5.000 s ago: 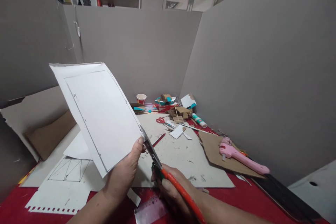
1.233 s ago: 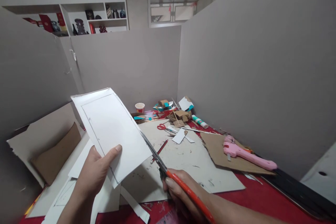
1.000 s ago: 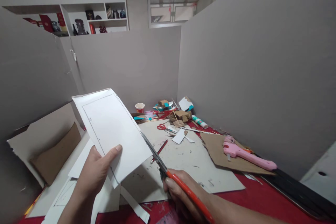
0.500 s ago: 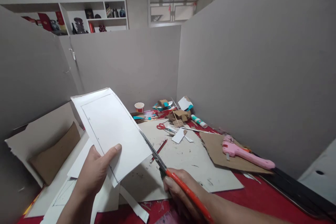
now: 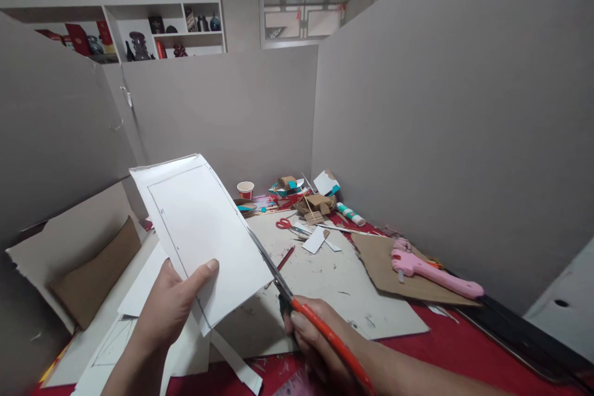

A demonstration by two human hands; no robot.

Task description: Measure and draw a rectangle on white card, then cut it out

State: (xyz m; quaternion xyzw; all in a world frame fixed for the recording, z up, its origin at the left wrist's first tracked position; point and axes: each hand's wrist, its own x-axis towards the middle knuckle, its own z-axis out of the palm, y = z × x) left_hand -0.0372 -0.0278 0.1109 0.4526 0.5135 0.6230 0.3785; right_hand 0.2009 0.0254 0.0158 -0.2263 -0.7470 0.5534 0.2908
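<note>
My left hand (image 5: 179,297) grips a white sheet of card (image 5: 208,216) near its lower left edge, thumb on top. Pencil lines run along the card's borders. In my right hand (image 5: 320,328) is a pair of large scissors (image 5: 299,309) with red handles; its blades lie at the card's right edge, the lower blade mostly hidden behind the card. A narrow white strip (image 5: 236,362) lies under the card's lower corner. Beyond the blades, a dark red pencil (image 5: 286,257) rests on the white board (image 5: 390,315).
Small red-handled scissors (image 5: 284,223), card scraps (image 5: 317,240) and a glue tube (image 5: 351,215) lie towards the back, near a paper cup (image 5: 245,190). At right a pink glue gun (image 5: 431,269) rests on brown cardboard (image 5: 375,260). Bent cardboard (image 5: 97,272) stands left. Grey partitions (image 5: 223,111) enclose the table.
The card has shifted slightly right and tilted a little in my left hand. The scissors stay at its right edge, their handles slightly further left.
</note>
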